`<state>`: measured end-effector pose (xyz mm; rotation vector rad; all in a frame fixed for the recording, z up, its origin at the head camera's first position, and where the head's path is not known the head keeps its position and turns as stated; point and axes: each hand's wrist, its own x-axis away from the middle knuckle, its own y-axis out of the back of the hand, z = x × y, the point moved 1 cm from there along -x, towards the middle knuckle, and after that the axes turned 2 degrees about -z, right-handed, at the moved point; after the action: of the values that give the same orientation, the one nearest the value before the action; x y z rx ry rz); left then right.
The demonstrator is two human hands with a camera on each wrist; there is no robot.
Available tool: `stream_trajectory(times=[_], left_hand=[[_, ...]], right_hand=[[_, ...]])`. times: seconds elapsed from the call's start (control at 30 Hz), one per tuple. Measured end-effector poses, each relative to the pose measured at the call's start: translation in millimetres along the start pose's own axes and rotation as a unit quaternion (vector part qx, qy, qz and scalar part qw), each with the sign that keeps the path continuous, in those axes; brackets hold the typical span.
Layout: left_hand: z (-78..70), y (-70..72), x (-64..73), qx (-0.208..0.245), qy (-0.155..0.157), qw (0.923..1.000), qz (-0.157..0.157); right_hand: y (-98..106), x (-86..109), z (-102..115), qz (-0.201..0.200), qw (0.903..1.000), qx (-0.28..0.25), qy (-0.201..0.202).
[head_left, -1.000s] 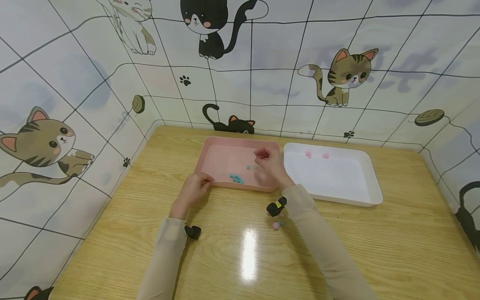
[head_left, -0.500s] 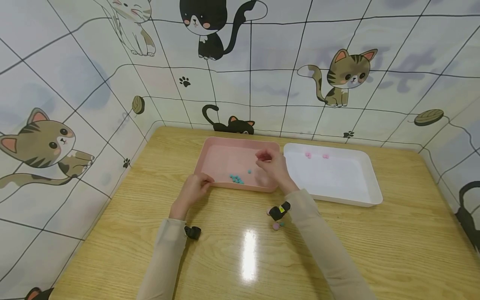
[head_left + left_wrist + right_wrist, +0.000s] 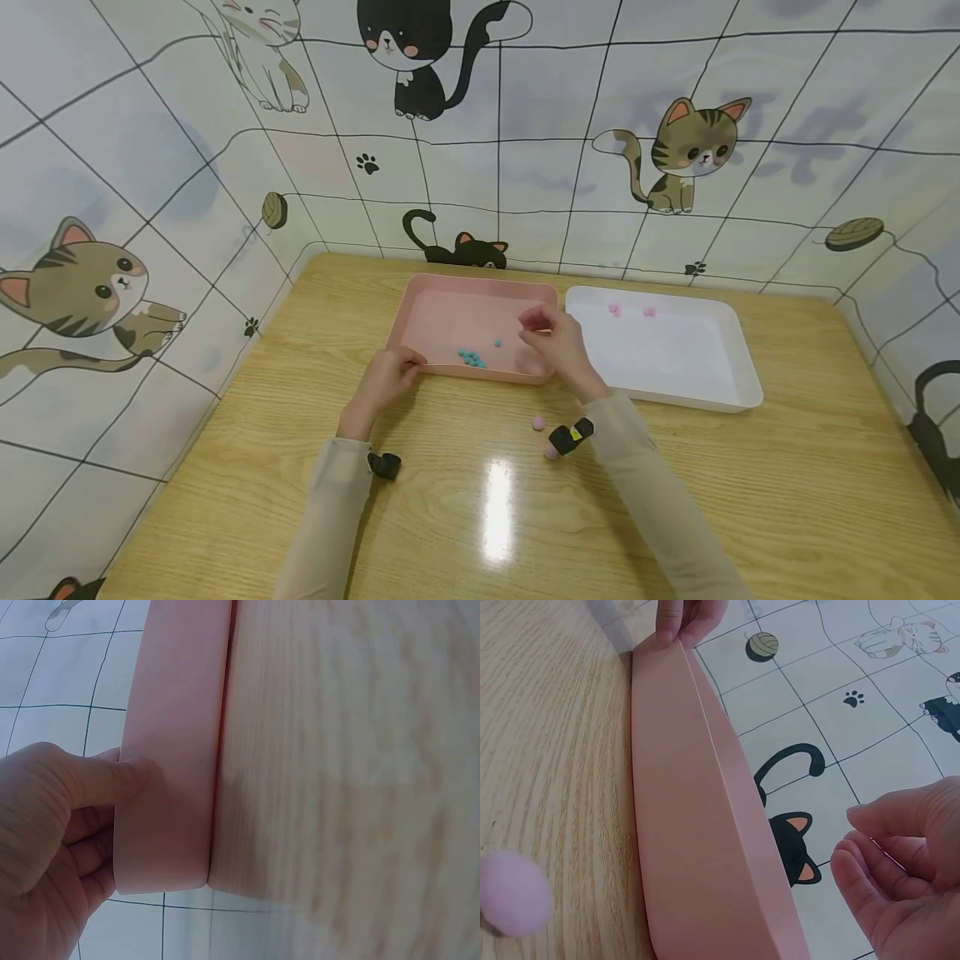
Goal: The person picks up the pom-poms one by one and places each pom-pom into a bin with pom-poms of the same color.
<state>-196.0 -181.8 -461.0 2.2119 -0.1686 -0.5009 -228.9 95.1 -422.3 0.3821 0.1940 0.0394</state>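
Observation:
My left hand grips the front left corner of the pink tray, its thumb on the outer wall in the left wrist view and its fingers behind the rim. Inside the tray, several small teal balls cluster near the front wall. A single teal ball lies apart from them, to their right. Over the tray's right end hangs my right hand, fingers loosely bent. The right wrist view shows a gap between thumb and fingertips, with nothing held.
Beside the pink tray stands a white tray with small pink pieces near its back wall. On the wooden table in front lie a pink ball and another pink ball, partly hidden by the right wrist camera.
My right hand has drawn back to the right and slightly toward me. The single teal ball has shifted a little toward the tray's front. My left hand stays at the corner.

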Motion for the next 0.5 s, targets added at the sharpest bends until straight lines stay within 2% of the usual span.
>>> stream_trajectory(times=[0.17,0.5], left_hand=[[-1.0,0.3,0.2,-0.002,-0.002,1.0000,-0.002],[-0.8,0.3,0.5,-0.005,-0.002,1.0000,-0.001]], right_hand=[[2.9,7.4,-1.1,0.001,0.9998,0.004,0.019],[10.3,21.4,4.7,0.016,0.9994,0.002,0.031]])
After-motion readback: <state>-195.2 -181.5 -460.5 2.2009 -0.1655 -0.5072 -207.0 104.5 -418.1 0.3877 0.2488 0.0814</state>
